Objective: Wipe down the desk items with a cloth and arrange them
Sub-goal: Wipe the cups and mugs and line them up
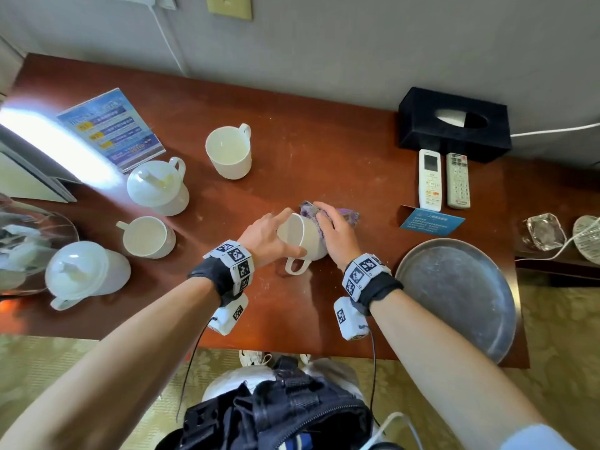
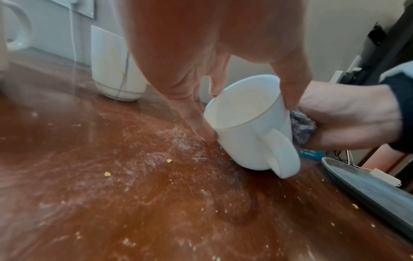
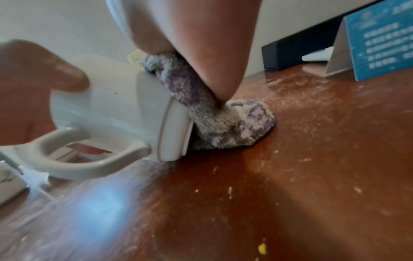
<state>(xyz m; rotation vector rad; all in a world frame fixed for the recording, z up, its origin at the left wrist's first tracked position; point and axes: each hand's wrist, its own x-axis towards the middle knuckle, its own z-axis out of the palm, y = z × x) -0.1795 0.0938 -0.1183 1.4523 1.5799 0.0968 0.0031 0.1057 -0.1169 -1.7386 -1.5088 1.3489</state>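
A white ceramic mug (image 1: 303, 237) is being held tipped over near the middle of the head view, its lower edge touching the reddish-brown desk (image 1: 324, 151) and its handle (image 1: 296, 266) pointing toward the bottom of the frame. The left hand (image 1: 264, 237) is wrapped around the mug's rim end, thumb on one side and fingers on the other. The right hand (image 1: 334, 232) is clamped on a purple-and-white fuzzy cloth (image 1: 349, 216), which is pressed against the mug's base end; part of the cloth is bunched on the desk just right of the mug.

In the left wrist view the desk is seen dusted with white smears and a few yellow crumbs (image 2: 107, 174), so yeah, pretty grimy.

Left side of the head view: two lidded mugs (image 1: 157, 186) and two open mugs (image 1: 229, 152), well apart from the held one, plus a blue acrylic sign stand (image 1: 108, 128) at upper left. On the right, a black tissue box (image 1: 454, 123), two remotes (image 1: 443, 180) below it, a small blue tent card (image 1: 431, 220), and a round metal tray (image 1: 461, 297) at lower right.
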